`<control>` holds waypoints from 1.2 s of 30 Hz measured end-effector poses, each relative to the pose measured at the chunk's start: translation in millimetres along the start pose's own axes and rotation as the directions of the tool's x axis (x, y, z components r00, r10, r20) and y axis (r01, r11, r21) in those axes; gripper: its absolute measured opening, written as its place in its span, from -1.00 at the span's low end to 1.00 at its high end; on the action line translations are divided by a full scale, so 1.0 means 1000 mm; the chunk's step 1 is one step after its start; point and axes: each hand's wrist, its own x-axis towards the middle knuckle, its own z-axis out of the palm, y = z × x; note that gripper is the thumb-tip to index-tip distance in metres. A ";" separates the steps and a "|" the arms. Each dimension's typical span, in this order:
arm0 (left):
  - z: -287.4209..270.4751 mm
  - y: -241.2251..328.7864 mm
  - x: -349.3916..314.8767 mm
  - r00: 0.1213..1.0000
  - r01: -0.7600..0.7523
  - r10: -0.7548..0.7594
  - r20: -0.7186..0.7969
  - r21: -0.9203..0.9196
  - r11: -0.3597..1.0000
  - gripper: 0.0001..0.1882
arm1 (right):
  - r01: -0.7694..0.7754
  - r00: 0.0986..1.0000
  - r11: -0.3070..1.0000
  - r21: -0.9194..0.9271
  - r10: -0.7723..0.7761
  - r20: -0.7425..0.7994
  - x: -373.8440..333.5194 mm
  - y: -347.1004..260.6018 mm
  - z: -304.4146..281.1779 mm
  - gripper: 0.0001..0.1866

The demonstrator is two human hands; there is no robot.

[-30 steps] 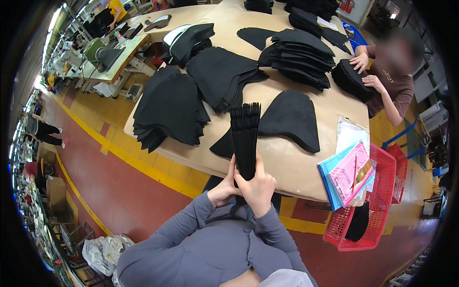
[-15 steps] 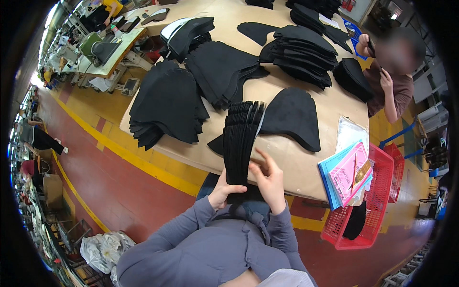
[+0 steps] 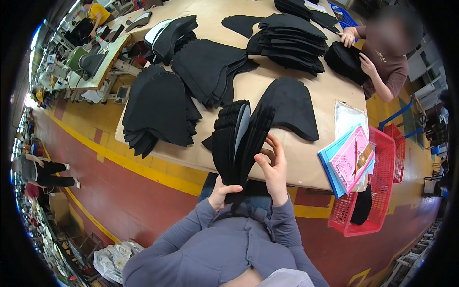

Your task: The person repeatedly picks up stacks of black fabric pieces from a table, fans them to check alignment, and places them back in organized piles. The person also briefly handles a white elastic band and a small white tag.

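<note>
Upright above my lap stands a thick stack of black fabric pieces (image 3: 227, 153), fanned into two parts with a grey-faced piece (image 3: 242, 128) showing in the gap. My left hand (image 3: 224, 192) grips the bottom of the stack, its thumb across the front. Beside the right-hand part is my right hand (image 3: 273, 167), thumb and fingers apart; the thumb tip comes close to or touches the stack's edge. Just beyond, a flat black curved piece (image 3: 289, 107) lies on the paper-covered table (image 3: 239, 71).
More black piles lie on the table: a left pile (image 3: 158, 105), a middle pile (image 3: 208, 69) and a far pile (image 3: 291, 45). Papers and a pink booklet (image 3: 351, 158) sit at the right corner, by a red basket (image 3: 382, 191). Opposite, a co-worker (image 3: 389, 67) handles black pieces.
The stack has opened into two parts, the right one leaning right. My right hand has spread slightly. The co-worker's hands have come down onto a black pile. The view has shifted a little.
</note>
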 end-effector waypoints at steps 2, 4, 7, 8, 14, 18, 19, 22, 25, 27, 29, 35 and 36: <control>0.000 0.002 -0.001 1.000 0.002 -0.002 0.007 -0.014 1.000 -0.49 | 0.028 0.998 0.999 0.040 -0.026 -0.053 -0.001 -0.004 0.008 -0.41; -0.004 0.000 -0.002 1.000 0.005 -0.005 -0.002 -0.034 0.999 -0.50 | 0.082 0.984 0.990 0.118 -0.062 -0.165 -0.005 -0.008 0.019 -0.52; -0.001 -0.001 -0.003 1.000 -0.012 0.011 -0.011 -0.052 0.999 -0.49 | 0.083 0.986 0.955 -0.283 -0.120 -0.116 -0.006 -0.001 0.009 -0.70; 0.000 -0.001 -0.003 1.000 -0.022 0.021 -0.013 -0.049 0.999 -0.50 | 0.230 0.957 0.874 -0.428 -0.282 -0.062 -0.003 0.001 0.010 -0.80; 0.005 0.004 -0.004 1.000 -0.024 0.027 0.015 -0.120 0.992 -0.46 | 0.142 0.973 0.885 -0.443 -0.207 -0.102 -0.006 -0.014 0.017 -0.74; 0.002 -0.003 0.000 0.998 -0.057 0.057 -0.003 -0.079 0.995 -0.52 | 0.147 0.969 0.881 -0.449 -0.219 -0.113 -0.008 -0.001 0.013 -0.80; 0.002 -0.004 0.001 0.999 -0.047 0.047 -0.001 -0.078 0.996 -0.51 | 0.216 0.941 0.899 -0.381 -0.295 -0.164 -0.008 0.001 0.016 -0.77; 0.009 -0.002 0.000 0.998 -0.060 0.059 -0.016 -0.086 0.994 -0.48 | 0.357 0.849 0.791 -0.497 -0.496 -0.180 -0.005 0.010 0.018 -0.59; 0.014 -0.001 -0.001 0.997 -0.078 0.076 -0.020 -0.106 0.991 -0.45 | 0.325 0.860 0.682 -0.655 -0.502 -0.096 -0.004 0.014 0.009 -0.52; 0.009 -0.001 0.000 0.999 -0.035 0.036 0.006 -0.130 0.991 -0.35 | 0.169 0.952 0.892 -0.418 -0.258 -0.166 -0.012 0.004 0.009 -0.59; 0.007 -0.002 0.000 1.000 -0.011 0.015 0.025 -0.143 0.990 -0.29 | 0.141 0.956 0.914 -0.381 -0.225 -0.187 -0.012 -0.004 0.013 -0.55; 0.008 -0.001 0.000 0.999 -0.004 0.010 0.042 -0.151 0.988 -0.29 | 0.275 0.910 0.800 -0.533 -0.396 -0.125 -0.014 -0.008 0.015 -0.43; 0.008 -0.001 0.000 0.999 0.002 0.004 0.040 -0.153 0.988 -0.29 | 0.308 0.890 0.764 -0.567 -0.442 -0.112 -0.013 -0.005 0.014 -0.42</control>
